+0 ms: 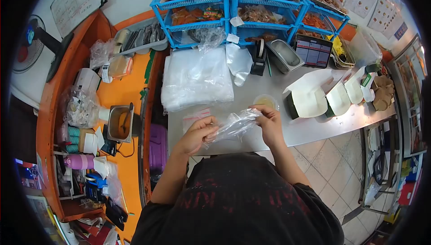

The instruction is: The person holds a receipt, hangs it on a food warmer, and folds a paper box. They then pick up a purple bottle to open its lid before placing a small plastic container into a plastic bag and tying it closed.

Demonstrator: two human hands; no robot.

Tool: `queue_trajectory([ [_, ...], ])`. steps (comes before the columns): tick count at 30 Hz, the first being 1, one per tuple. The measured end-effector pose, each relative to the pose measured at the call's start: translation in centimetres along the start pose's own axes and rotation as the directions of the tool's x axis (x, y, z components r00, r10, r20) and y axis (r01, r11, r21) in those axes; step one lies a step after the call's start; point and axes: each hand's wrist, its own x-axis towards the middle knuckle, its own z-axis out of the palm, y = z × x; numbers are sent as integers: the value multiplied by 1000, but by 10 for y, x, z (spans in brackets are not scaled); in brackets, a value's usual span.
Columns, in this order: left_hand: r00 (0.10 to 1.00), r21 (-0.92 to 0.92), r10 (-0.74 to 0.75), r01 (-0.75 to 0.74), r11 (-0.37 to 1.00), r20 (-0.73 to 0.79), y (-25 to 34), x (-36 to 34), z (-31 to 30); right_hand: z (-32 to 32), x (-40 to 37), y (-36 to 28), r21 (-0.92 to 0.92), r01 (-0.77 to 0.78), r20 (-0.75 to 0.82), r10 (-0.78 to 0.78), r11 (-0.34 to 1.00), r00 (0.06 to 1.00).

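Note:
A crumpled clear plastic bag [235, 124] is stretched between my two hands above the front of the metal table. My left hand [200, 133] pinches its left end, fingers closed. The right end is gripped by my right hand [268, 121], thumb and fingers together. Just behind my right hand sits a small round container [266, 101] with something yellowish in it. A flat bag with a red stripe [194, 118] lies beyond my left hand. Farther back is a thick stack of clear plastic bags [197, 79].
Blue racks [226, 13] of packets line the table's back. Before them are a tape dispenser [259, 58], a metal tray [285, 55] and a tablet [313, 50]. Open boxes [310, 101] stand at right. An orange counter [134, 83] holds a metal container [120, 123] at left.

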Motion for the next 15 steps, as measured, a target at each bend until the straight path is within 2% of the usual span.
queue_trajectory([
  [1,1000,-4,-4,4,1000,-1,1,-2,11,1,-1,-5,159,-68,-15,71,985,997],
  [2,984,32,128,-125,992,-123,6,-3,32,4,-3,-5,262,-206,-7,215,943,977],
  [3,936,82,260,-248,965,-236,7,-4,44,0,-3,0,259,-207,-9,217,943,976],
  [4,937,77,257,-246,966,-238,4,-2,39,-7,-3,8,314,-259,85,245,913,966],
  [5,934,-46,325,-335,941,-146,0,3,28,-10,-4,12,365,-311,179,262,878,948],
  [6,914,-175,402,-406,897,-61,-4,9,18,-8,-7,11,364,-310,177,262,878,949],
  [7,913,-177,403,-407,896,-61,-9,17,8,-4,-11,7,424,-265,212,190,866,959],
  [8,890,454,432,-328,829,-146,-14,25,0,-1,-13,5,484,-225,243,117,846,963],
  [9,846,892,497,-59,448,-194,-19,29,-4,-3,-11,11,482,-229,244,121,846,962],
  [10,846,890,495,-57,452,-197,-18,28,11,-6,-8,22,135,-132,289,88,982,953],
  [11,830,933,510,34,358,-226,-13,26,37,-8,-7,28,-225,6,340,73,974,938],
  [12,813,958,526,123,260,-248,-13,26,53,-3,-10,27,-227,4,333,74,974,940],
  [13,817,958,522,119,262,-244,-17,28,56,7,-14,26,-597,223,228,-104,770,968],
  [14,798,977,567,132,165,-204,-20,30,57,15,-16,25,-866,317,203,-306,386,930],
  [15,778,986,607,150,67,-160,-22,31,58,17,-18,28,-868,315,201,-308,385,930],
])
